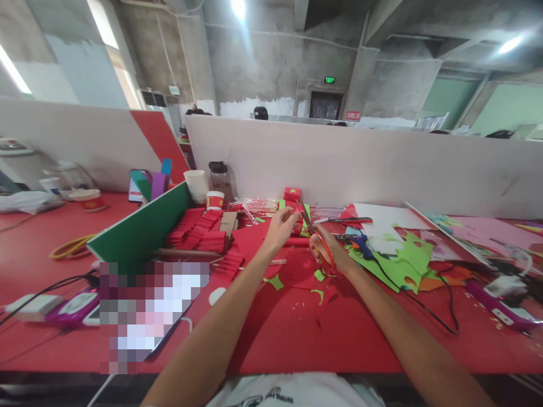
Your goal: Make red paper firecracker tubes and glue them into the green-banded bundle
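Observation:
My right hand (pixel 324 244) is closed round the orange handles of a pair of scissors (pixel 314 233), whose blades point up and to the left. My left hand (pixel 283 224) pinches a small piece of red and green paper (pixel 302 220) at the blades, above the red table (pixel 297 328). Small green paper scraps (pixel 275 281) lie on the table just below both hands. A red box with a yellow star (pixel 292 195) stands behind the hands by the white partition.
Stacks of folded red paper (pixel 199 233) lie left of my hands beside a green board (pixel 139 229). A blue glue gun (pixel 358 243) and cut green sheets (pixel 403 260) lie to the right, with cables and a purple device (pixel 500 308). Cups (pixel 197 185) stand at the partition.

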`<state>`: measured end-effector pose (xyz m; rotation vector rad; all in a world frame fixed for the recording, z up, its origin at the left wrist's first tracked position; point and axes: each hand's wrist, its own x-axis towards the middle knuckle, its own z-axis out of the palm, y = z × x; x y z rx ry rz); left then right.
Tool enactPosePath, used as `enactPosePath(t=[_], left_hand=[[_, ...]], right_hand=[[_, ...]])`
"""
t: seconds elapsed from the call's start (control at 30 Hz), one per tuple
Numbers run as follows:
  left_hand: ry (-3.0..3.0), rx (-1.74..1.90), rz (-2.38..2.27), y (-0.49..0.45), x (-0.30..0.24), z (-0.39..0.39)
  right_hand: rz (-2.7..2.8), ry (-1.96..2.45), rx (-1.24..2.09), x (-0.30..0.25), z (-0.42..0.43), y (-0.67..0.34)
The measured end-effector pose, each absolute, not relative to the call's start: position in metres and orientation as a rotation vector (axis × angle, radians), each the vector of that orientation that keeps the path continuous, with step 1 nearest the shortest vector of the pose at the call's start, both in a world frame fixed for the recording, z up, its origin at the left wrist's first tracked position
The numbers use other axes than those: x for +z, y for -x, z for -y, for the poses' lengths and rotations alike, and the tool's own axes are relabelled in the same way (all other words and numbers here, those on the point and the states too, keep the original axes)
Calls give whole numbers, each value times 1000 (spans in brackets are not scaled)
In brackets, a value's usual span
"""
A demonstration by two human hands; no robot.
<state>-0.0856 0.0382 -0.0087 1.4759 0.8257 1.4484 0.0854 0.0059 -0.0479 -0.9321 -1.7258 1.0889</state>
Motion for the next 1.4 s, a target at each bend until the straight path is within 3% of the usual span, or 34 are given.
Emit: enactPosePath(t=[1.4], left_hand=[[-1508, 1375, -795, 86, -7, -34]], right_hand=[[1630, 983, 1016, -32, 4, -81]])
